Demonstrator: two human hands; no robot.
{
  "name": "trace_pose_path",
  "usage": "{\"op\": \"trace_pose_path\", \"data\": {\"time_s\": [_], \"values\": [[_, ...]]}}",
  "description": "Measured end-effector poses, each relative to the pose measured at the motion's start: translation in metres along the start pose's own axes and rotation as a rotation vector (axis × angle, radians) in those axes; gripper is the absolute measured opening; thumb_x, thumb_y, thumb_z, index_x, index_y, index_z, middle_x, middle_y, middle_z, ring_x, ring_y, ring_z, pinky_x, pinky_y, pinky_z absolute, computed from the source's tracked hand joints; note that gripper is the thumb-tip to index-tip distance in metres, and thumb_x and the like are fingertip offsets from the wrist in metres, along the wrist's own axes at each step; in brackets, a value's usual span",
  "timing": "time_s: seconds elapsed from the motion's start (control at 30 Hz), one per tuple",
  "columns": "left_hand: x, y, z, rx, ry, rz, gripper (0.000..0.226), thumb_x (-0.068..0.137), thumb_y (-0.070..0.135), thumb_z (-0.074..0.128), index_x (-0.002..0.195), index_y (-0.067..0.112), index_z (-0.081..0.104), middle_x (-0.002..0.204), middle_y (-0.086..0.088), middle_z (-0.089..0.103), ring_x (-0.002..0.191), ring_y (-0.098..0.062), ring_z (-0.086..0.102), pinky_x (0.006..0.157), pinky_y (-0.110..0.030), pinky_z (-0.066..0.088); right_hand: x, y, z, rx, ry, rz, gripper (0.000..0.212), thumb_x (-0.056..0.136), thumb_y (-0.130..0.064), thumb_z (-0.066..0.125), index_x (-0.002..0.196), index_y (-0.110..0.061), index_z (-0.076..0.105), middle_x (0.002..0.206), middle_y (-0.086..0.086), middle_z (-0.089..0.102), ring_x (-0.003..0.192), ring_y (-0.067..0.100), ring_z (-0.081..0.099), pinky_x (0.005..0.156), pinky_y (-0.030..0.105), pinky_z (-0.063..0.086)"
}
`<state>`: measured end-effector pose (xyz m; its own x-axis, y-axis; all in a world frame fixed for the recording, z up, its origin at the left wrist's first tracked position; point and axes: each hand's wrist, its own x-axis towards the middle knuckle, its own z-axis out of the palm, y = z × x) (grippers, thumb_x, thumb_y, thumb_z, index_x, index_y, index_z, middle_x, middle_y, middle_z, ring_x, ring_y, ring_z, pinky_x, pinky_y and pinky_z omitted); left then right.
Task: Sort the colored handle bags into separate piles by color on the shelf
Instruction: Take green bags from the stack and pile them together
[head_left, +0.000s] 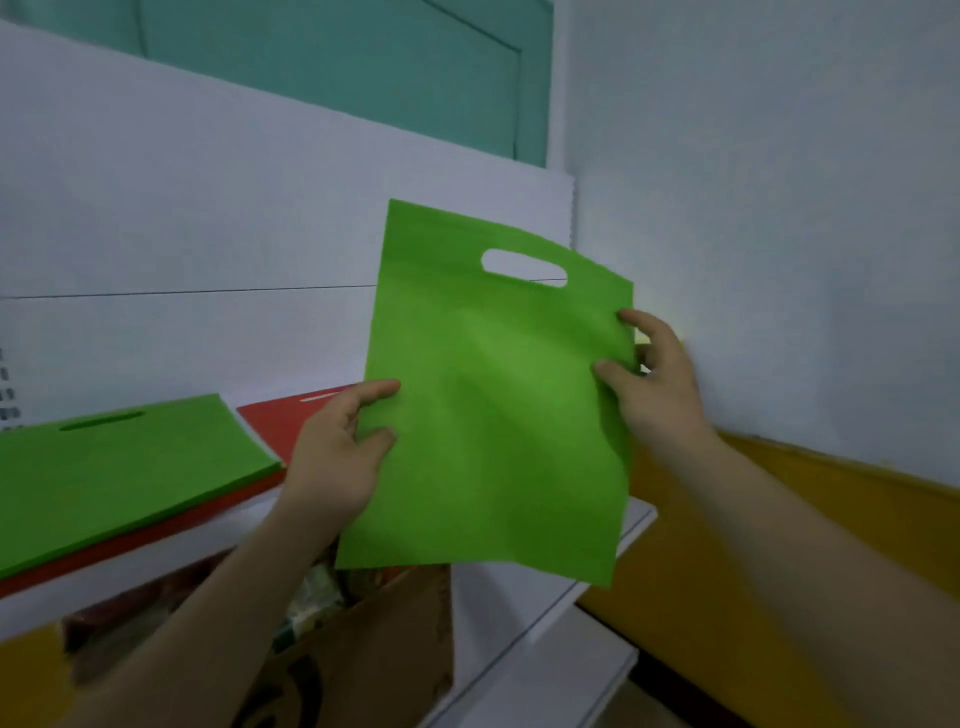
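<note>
A flat green bag (493, 405) with an oval cut-out handle is held upright in the air above the white shelf (545, 587). My left hand (337, 457) pinches its left edge between thumb and fingers. My right hand (654, 379) pinches its right edge. On the shelf at the left lies a pile of green bags (119, 467), resting on a pile of red bags (291, 415) that shows behind and beneath it.
A white board (208, 208) backs the shelf, with a teal door (363, 62) above it. A white wall with a yellow band (779, 545) stands at the right. Below the shelf sits an open cardboard box (363, 649) with mixed contents.
</note>
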<state>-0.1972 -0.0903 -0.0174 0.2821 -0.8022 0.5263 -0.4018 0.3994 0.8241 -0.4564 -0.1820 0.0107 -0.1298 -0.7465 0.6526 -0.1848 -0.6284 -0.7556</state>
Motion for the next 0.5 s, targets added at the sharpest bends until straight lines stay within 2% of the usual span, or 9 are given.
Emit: {"op": "trace_pose_path", "data": {"time_s": [0.03,0.07,0.13,0.17,0.23,0.27,0.3,0.4,0.5], "values": [[-0.003,0.004,0.018,-0.008,-0.033,0.009,0.044,0.087,-0.007,0.056,0.108,0.031,0.059,0.091,-0.010,0.067,0.057,-0.006,0.060,0.056,-0.019,0.053,-0.001,0.003,-0.020,-0.039,0.054,0.003,0.049,0.085,-0.002,0.065,0.119,-0.033,0.050,0.108,0.007,0.058,0.089,0.017,0.057,0.070,0.021,0.050],[-0.006,0.007,0.036,-0.013,-0.077,0.014,0.042,0.087,-0.006,0.057,0.111,0.028,0.059,0.098,-0.017,0.067,0.065,-0.010,0.063,0.060,-0.022,0.054,-0.002,0.007,-0.039,-0.071,0.101,0.008,0.049,0.084,-0.002,0.065,0.121,-0.031,0.051,0.111,0.005,0.058,0.093,0.017,0.057,0.076,0.024,0.050],[-0.014,0.014,0.070,-0.024,-0.146,-0.002,0.041,0.086,-0.001,0.061,0.118,0.025,0.059,0.108,-0.030,0.059,0.089,-0.034,0.063,0.079,-0.041,0.052,-0.004,0.013,-0.076,-0.105,0.167,0.013,0.049,0.085,-0.003,0.064,0.125,-0.029,0.051,0.112,0.001,0.057,0.090,0.011,0.058,0.078,0.022,0.051],[-0.017,0.014,0.087,-0.046,-0.182,-0.005,0.042,0.085,0.004,0.064,0.119,0.028,0.059,0.112,-0.029,0.058,0.101,-0.038,0.059,0.087,-0.042,0.051,-0.006,0.017,-0.095,-0.118,0.196,0.016,0.049,0.086,-0.003,0.063,0.126,-0.029,0.051,0.110,-0.001,0.057,0.086,0.006,0.057,0.075,0.017,0.050],[-0.022,0.017,0.123,-0.102,-0.273,-0.006,0.045,0.084,0.005,0.066,0.117,0.034,0.055,0.120,-0.007,0.062,0.114,-0.020,0.056,0.092,-0.020,0.046,-0.010,0.023,-0.130,-0.141,0.243,0.014,0.049,0.087,-0.004,0.062,0.127,-0.029,0.050,0.109,0.000,0.057,0.083,0.008,0.058,0.068,0.012,0.048],[-0.025,0.020,0.140,-0.125,-0.323,-0.003,0.048,0.084,0.000,0.064,0.117,0.033,0.054,0.121,0.001,0.060,0.113,-0.011,0.055,0.087,-0.010,0.045,-0.011,0.026,-0.147,-0.147,0.261,0.014,0.049,0.087,-0.003,0.062,0.127,-0.029,0.050,0.109,0.001,0.057,0.084,0.011,0.058,0.068,0.013,0.049],[-0.027,0.022,0.156,-0.158,-0.362,-0.009,0.051,0.084,-0.006,0.062,0.115,0.032,0.053,0.119,0.002,0.060,0.106,-0.006,0.058,0.082,-0.008,0.047,-0.013,0.029,-0.163,-0.157,0.277,0.013,0.049,0.088,-0.003,0.061,0.127,-0.029,0.049,0.111,0.002,0.057,0.086,0.014,0.059,0.069,0.016,0.051],[-0.030,0.025,0.202,-0.254,-0.403,-0.027,0.058,0.082,-0.014,0.057,0.107,0.039,0.054,0.116,-0.001,0.064,0.094,-0.010,0.066,0.085,-0.033,0.054,-0.015,0.038,-0.209,-0.208,0.315,0.017,0.048,0.088,-0.004,0.061,0.126,-0.031,0.049,0.114,0.002,0.057,0.089,0.018,0.061,0.075,0.025,0.053],[-0.030,0.029,0.242,-0.281,-0.430,-0.031,0.059,0.082,-0.015,0.056,0.104,0.040,0.056,0.108,0.008,0.067,0.086,-0.010,0.067,0.083,-0.037,0.054,-0.016,0.046,-0.248,-0.241,0.363,0.023,0.048,0.088,-0.004,0.061,0.122,-0.037,0.048,0.113,0.001,0.057,0.091,0.022,0.063,0.078,0.032,0.055]]}}
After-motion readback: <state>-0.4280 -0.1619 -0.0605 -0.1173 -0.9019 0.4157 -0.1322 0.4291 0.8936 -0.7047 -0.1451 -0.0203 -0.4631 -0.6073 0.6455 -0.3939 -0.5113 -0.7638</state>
